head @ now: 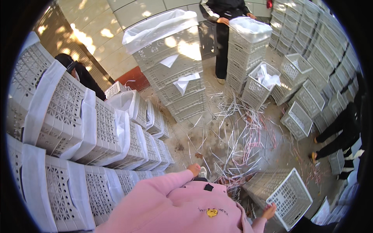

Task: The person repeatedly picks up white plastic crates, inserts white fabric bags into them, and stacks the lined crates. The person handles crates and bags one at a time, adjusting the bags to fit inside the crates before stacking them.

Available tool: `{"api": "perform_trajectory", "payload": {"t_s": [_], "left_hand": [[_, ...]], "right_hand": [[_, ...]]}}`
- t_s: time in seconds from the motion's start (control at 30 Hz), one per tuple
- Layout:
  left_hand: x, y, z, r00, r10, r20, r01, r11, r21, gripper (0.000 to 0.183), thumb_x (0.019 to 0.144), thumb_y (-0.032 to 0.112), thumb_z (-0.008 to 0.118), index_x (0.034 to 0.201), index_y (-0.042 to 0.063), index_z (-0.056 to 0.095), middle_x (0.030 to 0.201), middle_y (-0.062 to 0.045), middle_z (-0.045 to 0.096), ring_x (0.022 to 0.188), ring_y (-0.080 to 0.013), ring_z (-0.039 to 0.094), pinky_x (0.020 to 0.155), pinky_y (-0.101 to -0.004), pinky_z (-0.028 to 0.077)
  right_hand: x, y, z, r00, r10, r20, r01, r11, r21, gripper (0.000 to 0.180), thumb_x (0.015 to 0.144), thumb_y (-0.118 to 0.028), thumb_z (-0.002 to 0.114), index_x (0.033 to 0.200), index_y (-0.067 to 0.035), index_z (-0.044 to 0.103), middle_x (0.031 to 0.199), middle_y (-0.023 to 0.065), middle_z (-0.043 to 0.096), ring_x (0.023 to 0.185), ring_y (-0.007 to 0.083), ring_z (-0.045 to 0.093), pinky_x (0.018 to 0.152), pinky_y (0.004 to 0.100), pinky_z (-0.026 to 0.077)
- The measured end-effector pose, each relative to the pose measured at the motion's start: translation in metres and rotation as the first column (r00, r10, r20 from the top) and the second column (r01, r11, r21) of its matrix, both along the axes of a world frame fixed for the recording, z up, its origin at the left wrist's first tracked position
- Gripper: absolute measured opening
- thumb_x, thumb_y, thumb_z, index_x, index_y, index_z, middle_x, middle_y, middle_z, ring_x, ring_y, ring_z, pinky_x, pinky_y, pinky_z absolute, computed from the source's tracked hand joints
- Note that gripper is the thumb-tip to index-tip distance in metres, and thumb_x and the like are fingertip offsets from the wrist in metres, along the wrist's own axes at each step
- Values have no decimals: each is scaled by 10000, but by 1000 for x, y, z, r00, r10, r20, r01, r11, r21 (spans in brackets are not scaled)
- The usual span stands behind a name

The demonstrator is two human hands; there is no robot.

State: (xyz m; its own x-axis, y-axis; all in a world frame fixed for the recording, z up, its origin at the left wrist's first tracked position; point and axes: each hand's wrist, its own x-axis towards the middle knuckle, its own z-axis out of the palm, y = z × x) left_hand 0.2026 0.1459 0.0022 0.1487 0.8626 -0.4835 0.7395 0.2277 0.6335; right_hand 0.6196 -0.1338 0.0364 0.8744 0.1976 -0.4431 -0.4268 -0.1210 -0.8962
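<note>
My left hand [194, 169] hangs in front of my pink sweatshirt [186, 206], its fingers curled with nothing visible in them. Off to my right, my right hand [269, 211] is at the near rim corner of a grey plastic crate [291, 201], its fingers hooked on the edge. That crate's open top faces me and its lattice bottom shows bare. Beneath and beyond it, cut plastic strapping [233, 183] lies tangled on the concrete floor near my shoe [203, 173].
Stacked crates with white liners [96, 131] wall my left side. A tall lined stack [174, 72] stands ahead. One person [223, 43] touches another lined stack [247, 52]; others are at the left [84, 78] and right [339, 128]. Loose crates [297, 119] and strapping [250, 122] cover the floor.
</note>
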Motion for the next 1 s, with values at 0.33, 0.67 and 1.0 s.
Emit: {"api": "perform_trajectory", "payload": {"t_s": [0.33,0.67,1.0], "left_hand": [[-68,173,99,833,299,465,-445,861,245,162,810,88,558,970,63,573,770,-18,584,664,-92,540,635,-243,450],[-142,235,184,659,569,491,-750,546,374,171,793,57,549,963,57,572,744,-15,561,668,-100,526,652,-243,448],[-173,330,241,589,581,562,-794,286,537,275,764,72,621,1024,72,530,939,-34,556,826,-126,531,690,-261,446]], "right_hand": [[-138,452,185,94,911,402,-963,186,-195,294,958,-298,417,1057,-62,563,887,38,637,695,68,537,569,211,437],[-187,697,342,-179,946,271,-983,-160,-91,642,908,-555,365,1186,8,501,1092,112,610,901,166,581,744,310,493],[-283,822,432,-344,906,248,-936,-310,-166,743,850,-668,353,1161,-10,501,1024,86,656,875,98,598,696,241,479]]}}
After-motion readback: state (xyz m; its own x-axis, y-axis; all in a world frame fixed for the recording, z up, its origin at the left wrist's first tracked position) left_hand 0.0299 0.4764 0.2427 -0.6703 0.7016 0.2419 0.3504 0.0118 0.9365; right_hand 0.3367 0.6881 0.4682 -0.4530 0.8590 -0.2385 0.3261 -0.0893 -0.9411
